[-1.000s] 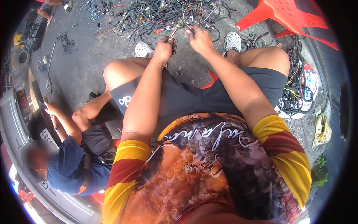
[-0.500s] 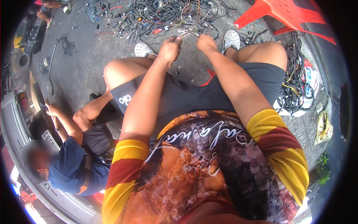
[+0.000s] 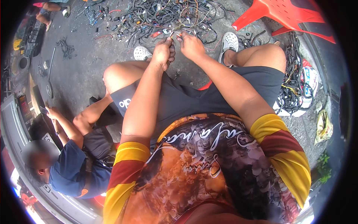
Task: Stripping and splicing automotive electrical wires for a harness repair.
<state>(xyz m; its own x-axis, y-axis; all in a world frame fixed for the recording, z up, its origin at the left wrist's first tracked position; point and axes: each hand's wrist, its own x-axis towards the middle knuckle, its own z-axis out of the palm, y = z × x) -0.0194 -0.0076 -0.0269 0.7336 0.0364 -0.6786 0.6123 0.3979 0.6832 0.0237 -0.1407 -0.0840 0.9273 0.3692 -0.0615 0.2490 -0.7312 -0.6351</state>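
My left hand (image 3: 162,53) is closed in front of me, between my knees, with a small pale tip showing at its thumb and forefinger. What it grips is too small to name. Just to its right, my right hand (image 3: 191,46) is pinched, and a bit of orange and white shows at its fingertips; its kind is unclear. The hands are close together but apart. Right beyond them lies a tangled heap of cables (image 3: 167,16), mostly black, with connectors and some coloured wires.
A red plastic chair (image 3: 278,15) stands at the far right. Below it, more tangled wires (image 3: 292,89) lie on a white sack (image 3: 312,80). On my left a person in a dark blue shirt (image 3: 76,170) sits holding a phone (image 3: 44,110). Small scraps litter the floor (image 3: 85,59).
My right hand has moved left, toward my left hand, and turned its fingers inward. My left hand has shifted slightly left. The thin strand stretched between them no longer shows.
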